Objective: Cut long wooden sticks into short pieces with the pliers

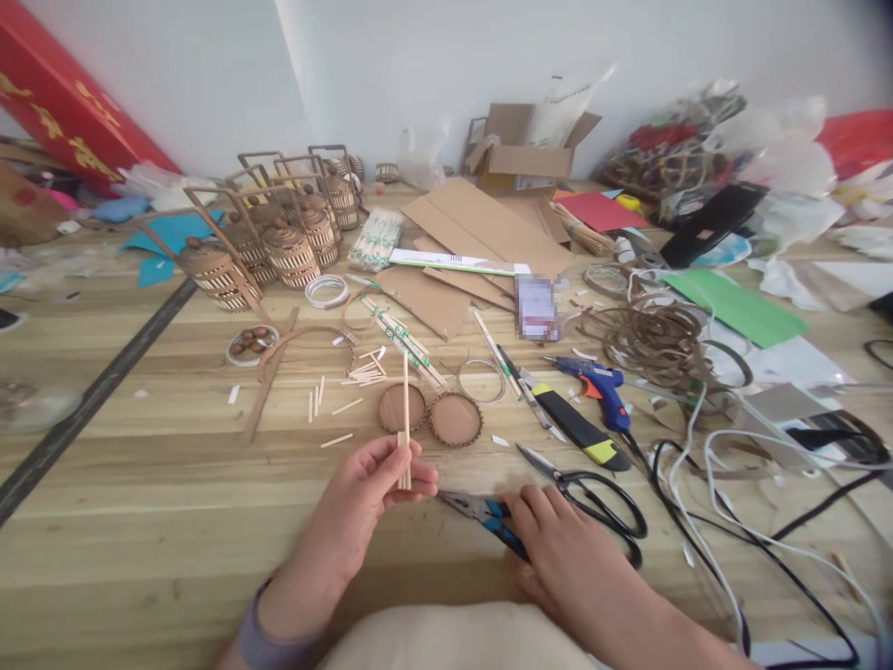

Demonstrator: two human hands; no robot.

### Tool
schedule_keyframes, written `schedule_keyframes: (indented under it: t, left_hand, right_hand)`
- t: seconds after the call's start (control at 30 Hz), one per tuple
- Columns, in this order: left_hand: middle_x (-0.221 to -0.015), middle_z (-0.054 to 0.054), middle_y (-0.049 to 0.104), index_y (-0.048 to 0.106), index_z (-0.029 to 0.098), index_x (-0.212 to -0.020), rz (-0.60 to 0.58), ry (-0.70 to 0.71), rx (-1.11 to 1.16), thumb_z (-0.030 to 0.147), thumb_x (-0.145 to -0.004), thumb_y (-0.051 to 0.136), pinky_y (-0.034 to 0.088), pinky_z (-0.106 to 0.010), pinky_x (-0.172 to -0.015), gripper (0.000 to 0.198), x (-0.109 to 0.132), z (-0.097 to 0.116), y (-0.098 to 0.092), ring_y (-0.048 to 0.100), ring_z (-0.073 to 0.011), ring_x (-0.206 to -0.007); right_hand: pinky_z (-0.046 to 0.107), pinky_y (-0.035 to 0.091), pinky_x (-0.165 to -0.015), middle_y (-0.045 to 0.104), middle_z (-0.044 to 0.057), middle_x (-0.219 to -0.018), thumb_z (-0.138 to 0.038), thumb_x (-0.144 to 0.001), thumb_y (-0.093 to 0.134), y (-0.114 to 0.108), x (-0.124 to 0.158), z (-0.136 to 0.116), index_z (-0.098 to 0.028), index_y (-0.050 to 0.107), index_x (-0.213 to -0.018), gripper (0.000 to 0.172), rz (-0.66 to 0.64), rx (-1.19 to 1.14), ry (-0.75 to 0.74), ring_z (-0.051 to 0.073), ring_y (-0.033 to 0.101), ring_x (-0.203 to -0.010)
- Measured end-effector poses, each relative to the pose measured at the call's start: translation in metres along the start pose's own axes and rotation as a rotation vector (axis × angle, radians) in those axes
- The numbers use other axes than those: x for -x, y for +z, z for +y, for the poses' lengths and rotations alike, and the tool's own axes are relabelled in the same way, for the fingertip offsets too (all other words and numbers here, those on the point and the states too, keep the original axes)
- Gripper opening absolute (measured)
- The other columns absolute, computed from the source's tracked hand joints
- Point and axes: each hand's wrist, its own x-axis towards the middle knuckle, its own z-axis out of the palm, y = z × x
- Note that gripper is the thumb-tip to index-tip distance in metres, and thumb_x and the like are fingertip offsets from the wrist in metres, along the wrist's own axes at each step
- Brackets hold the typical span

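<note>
My left hand [373,479] pinches a small bundle of wooden chopstick pieces [406,400] upright between thumb and fingers. One piece stands much taller than the short ones beside it. My right hand [551,530] is wrapped round the blue handles of a pair of pliers [474,505], low over the table near its front edge. The tips of the pliers point left, close to my left fingers. Just beyond my left hand lie two round cardboard discs with notched brown rims [456,419]. Short cut sticks [366,372] are scattered to their left.
Black-handled scissors [600,502], a yellow-black utility knife [576,423] and a blue glue gun [600,381] lie at right, near tangled cables [704,521]. Small woven lanterns [289,256] stand back left. Paper-wrapped chopsticks [405,340], cardboard sheets [488,223] and coiled brown strips [642,330] lie farther back.
</note>
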Motion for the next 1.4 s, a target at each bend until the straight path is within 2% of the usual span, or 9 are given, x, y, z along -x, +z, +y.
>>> schedule_keyframes:
  t: [0.1, 0.17, 0.27, 0.37, 0.5, 0.73, 0.83, 1.2, 1.4]
  left_hand:
    - [-0.073, -0.003, 0.075, 0.065, 0.016, -0.084, -0.024, 0.035, -0.070, 0.049, -0.076, 0.073, 0.053, -0.028, -0.068, 0.035, 0.004, 0.003, 0.000, 0.070, -0.0171, -0.069]
    - [-0.072, -0.003, 0.074, 0.066, 0.016, -0.084, -0.046, 0.042, -0.119, 0.049, -0.077, 0.071, 0.053, -0.028, -0.068, 0.034, 0.007, 0.005, 0.001, 0.070, -0.0174, -0.068]
    - [-0.070, -0.003, 0.074, 0.066, 0.016, -0.086, -0.070, 0.028, -0.182, 0.050, -0.078, 0.069, 0.052, -0.028, -0.067, 0.034, 0.011, 0.009, 0.001, 0.069, -0.0174, -0.065]
    - [-0.070, -0.004, 0.074, 0.066, 0.016, -0.089, -0.094, 0.012, -0.234, 0.049, -0.081, 0.065, 0.051, -0.028, -0.066, 0.034, 0.012, 0.009, 0.002, 0.069, -0.0177, -0.063]
    - [-0.071, -0.004, 0.074, 0.066, 0.016, -0.088, -0.131, -0.011, -0.283, 0.047, -0.082, 0.062, 0.050, -0.029, -0.065, 0.032, 0.011, 0.005, 0.004, 0.069, -0.0183, -0.063]
    - [-0.068, -0.004, 0.073, 0.065, 0.015, -0.085, -0.238, -0.070, -0.336, 0.047, -0.083, 0.060, 0.048, -0.027, -0.064, 0.032, 0.010, 0.003, 0.011, 0.068, -0.0179, -0.064]
    - [-0.066, -0.004, 0.072, 0.063, 0.016, -0.079, -0.283, -0.089, -0.327, 0.047, -0.083, 0.061, 0.047, -0.027, -0.064, 0.032, 0.009, 0.001, 0.014, 0.067, -0.0169, -0.063]
    - [-0.067, -0.003, 0.069, 0.067, 0.014, -0.080, -0.332, -0.108, -0.300, 0.049, -0.083, 0.061, 0.045, -0.025, -0.062, 0.036, 0.004, 0.000, 0.017, 0.063, -0.0140, -0.059]
    - [-0.066, -0.002, 0.068, 0.067, 0.013, -0.081, -0.348, -0.106, -0.315, 0.048, -0.085, 0.059, 0.045, -0.024, -0.062, 0.036, 0.002, 0.001, 0.016, 0.062, -0.0127, -0.058]
  right_hand:
    - [0.036, 0.053, -0.063, 0.067, 0.012, -0.089, -0.013, -0.069, 0.062, -0.005, 0.000, -0.001, -0.015, 0.062, -0.095, 0.026, -0.074, -0.022, 0.037, 0.031, 0.066, -0.080]
    - [0.035, 0.052, -0.062, 0.067, 0.012, -0.089, -0.011, -0.072, 0.058, -0.011, 0.000, 0.002, -0.016, 0.062, -0.093, 0.022, -0.138, -0.131, 0.082, 0.030, 0.067, -0.078]
    - [0.033, 0.053, -0.066, 0.069, 0.010, -0.091, -0.011, -0.076, 0.050, -0.025, 0.001, 0.012, -0.018, 0.061, -0.098, 0.025, -0.219, -0.471, 0.174, 0.025, 0.069, -0.077]
    - [0.030, 0.052, -0.075, 0.072, 0.005, -0.094, -0.014, -0.078, 0.045, -0.042, 0.001, 0.023, -0.022, 0.062, -0.105, 0.032, -0.217, -0.860, 0.192, 0.022, 0.068, -0.084]
    - [0.027, 0.051, -0.071, 0.071, 0.003, -0.092, -0.018, -0.075, 0.047, -0.059, -0.004, 0.031, -0.022, 0.064, -0.098, 0.029, -0.314, -1.119, 0.172, 0.020, 0.065, -0.083]
    - [0.030, 0.048, -0.073, 0.065, 0.004, -0.091, -0.019, -0.068, 0.047, -0.065, -0.020, 0.026, -0.020, 0.064, -0.096, 0.033, -0.495, -1.247, 0.239, 0.021, 0.059, -0.085]
    - [0.031, 0.048, -0.076, 0.065, 0.004, -0.093, -0.017, -0.067, 0.047, -0.067, -0.025, 0.024, -0.019, 0.064, -0.098, 0.035, -0.506, -1.300, 0.246, 0.021, 0.059, -0.089]
    - [0.036, 0.047, -0.082, 0.065, 0.005, -0.095, -0.016, -0.064, 0.047, -0.071, -0.039, 0.022, -0.018, 0.064, -0.101, 0.041, -0.499, -1.358, 0.189, 0.023, 0.059, -0.093]
    - [0.036, 0.044, -0.086, 0.064, 0.005, -0.101, -0.019, -0.060, 0.050, -0.075, -0.043, 0.023, -0.018, 0.063, -0.097, 0.039, -0.588, -1.354, 0.250, 0.025, 0.056, -0.100]
